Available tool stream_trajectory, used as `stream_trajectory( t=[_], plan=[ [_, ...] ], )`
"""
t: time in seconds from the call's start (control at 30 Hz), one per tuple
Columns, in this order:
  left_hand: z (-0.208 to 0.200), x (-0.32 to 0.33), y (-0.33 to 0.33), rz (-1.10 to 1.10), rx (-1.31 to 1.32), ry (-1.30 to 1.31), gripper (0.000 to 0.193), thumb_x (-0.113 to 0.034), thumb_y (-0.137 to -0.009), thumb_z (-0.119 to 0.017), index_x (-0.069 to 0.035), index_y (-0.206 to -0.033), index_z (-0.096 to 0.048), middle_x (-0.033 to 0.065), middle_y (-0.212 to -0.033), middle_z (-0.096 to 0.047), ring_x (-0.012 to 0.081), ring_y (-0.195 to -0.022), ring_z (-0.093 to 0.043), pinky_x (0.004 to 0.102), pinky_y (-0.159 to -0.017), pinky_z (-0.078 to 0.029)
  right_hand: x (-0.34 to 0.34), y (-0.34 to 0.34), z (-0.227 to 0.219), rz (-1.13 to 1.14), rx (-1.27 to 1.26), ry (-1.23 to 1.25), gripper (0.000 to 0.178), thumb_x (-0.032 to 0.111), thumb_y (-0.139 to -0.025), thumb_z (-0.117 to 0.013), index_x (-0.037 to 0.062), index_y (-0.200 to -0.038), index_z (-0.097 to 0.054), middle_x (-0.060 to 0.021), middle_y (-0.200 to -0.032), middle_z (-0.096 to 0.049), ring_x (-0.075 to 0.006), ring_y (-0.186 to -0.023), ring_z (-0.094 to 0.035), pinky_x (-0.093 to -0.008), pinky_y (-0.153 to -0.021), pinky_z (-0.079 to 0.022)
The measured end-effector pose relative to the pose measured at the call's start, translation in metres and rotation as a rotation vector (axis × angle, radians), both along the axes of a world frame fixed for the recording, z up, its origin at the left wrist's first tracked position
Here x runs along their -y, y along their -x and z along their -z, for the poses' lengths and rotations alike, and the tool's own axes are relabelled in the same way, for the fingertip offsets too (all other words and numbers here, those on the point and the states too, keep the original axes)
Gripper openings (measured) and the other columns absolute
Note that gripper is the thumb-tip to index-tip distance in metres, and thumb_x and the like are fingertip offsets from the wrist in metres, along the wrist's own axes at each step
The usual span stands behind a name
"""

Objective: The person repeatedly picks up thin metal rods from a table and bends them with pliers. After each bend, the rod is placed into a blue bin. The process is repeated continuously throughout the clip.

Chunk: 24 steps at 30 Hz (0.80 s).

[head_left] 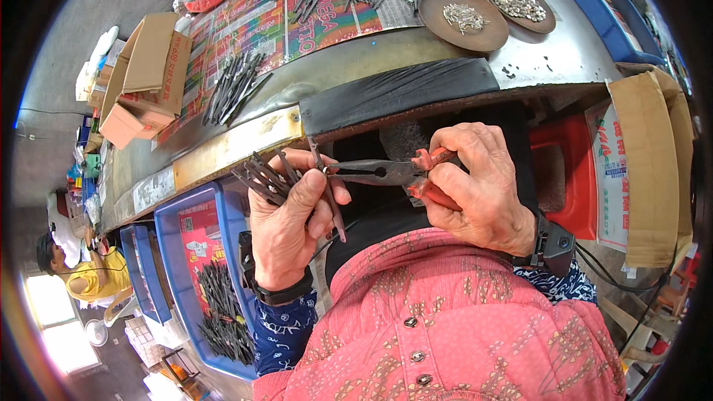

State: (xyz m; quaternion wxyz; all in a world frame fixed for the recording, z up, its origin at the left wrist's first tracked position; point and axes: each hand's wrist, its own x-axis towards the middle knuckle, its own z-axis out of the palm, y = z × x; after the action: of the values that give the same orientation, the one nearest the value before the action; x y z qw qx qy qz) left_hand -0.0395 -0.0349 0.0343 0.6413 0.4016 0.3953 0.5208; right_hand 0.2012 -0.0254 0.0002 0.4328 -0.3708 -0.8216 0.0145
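My left hand (286, 241) is closed around a bunch of thin black strips (261, 178). One dark strip (316, 153) stands apart from the bunch, pinched between thumb and fingers. My right hand (483, 189) grips the red handles of a pair of pliers (380, 171). The pliers' jaws point left and meet that single strip beside my left thumb. A tiny shiny piece shows at the jaw tips; whether they clamp it I cannot tell. Both hands are over my lap, just in front of the table edge.
On the table (356, 52) lie loose black strips (234, 87), a brown dish (445, 26) of small metal pins and another dish (546, 22) of metal pieces. A blue crate (167, 241) stands lower left, cardboard boxes (152, 59) far left, a carton (646, 171) right. A person in yellow (100, 275) sits left.
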Motion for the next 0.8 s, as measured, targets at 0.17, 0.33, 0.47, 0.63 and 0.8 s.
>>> stream_trajectory(
  t=[0.17,0.33,0.47,0.63,0.8],
  plan=[
    [0.000,0.004,0.004,0.021,0.089,0.073,0.012,-0.009,-0.099,-0.062,-0.001,-0.108,-0.061,0.0165,-0.079,-0.068,0.0056,-0.042,-0.043,0.0195,-0.039,-0.034,0.006,-0.001,-0.006,0.009,0.036,0.008,0.020,0.013,-0.068,-0.077,0.0100,-0.085,-0.065,-0.0075,-0.105,-0.058,-0.0263,-0.094,-0.059,-0.0442,-0.083,-0.040],
    [0.001,0.007,0.007,0.014,0.122,0.111,0.014,-0.011,-0.098,-0.063,-0.001,-0.108,-0.061,0.0161,-0.078,-0.069,0.0056,-0.041,-0.043,0.0197,-0.039,-0.035,0.008,-0.001,-0.009,-0.010,0.050,0.010,0.021,0.013,-0.066,-0.077,0.0108,-0.081,-0.063,-0.0068,-0.105,-0.058,-0.0251,-0.094,-0.059,-0.0439,-0.084,-0.039],
    [0.002,0.009,0.008,0.018,0.093,0.102,0.013,-0.010,-0.097,-0.064,-0.001,-0.107,-0.061,0.0164,-0.079,-0.069,0.0056,-0.041,-0.043,0.0196,-0.039,-0.035,0.008,0.000,-0.008,-0.007,0.062,-0.002,0.022,0.012,-0.065,-0.077,0.0108,-0.081,-0.062,-0.0068,-0.105,-0.058,-0.0250,-0.094,-0.059,-0.0438,-0.085,-0.039],
    [0.003,0.010,0.006,-0.002,0.100,0.128,0.013,-0.008,-0.097,-0.064,-0.001,-0.106,-0.060,0.0167,-0.079,-0.070,0.0054,-0.042,-0.043,0.0193,-0.039,-0.035,0.007,-0.001,-0.006,-0.021,0.073,-0.010,0.021,0.013,-0.067,-0.076,0.0108,-0.084,-0.063,-0.0064,-0.100,-0.057,-0.0251,-0.090,-0.058,-0.0425,-0.080,-0.041],
    [0.007,0.012,0.005,0.034,0.023,0.076,0.013,-0.006,-0.097,-0.063,0.000,-0.107,-0.058,0.0165,-0.079,-0.070,0.0042,-0.043,-0.043,0.0189,-0.041,-0.033,0.009,-0.001,0.003,-0.105,0.069,0.134,0.017,0.010,-0.071,-0.073,0.0088,-0.083,-0.062,-0.0066,-0.090,-0.054,-0.0265,-0.080,-0.055,-0.0389,-0.067,-0.043]
  ],
)
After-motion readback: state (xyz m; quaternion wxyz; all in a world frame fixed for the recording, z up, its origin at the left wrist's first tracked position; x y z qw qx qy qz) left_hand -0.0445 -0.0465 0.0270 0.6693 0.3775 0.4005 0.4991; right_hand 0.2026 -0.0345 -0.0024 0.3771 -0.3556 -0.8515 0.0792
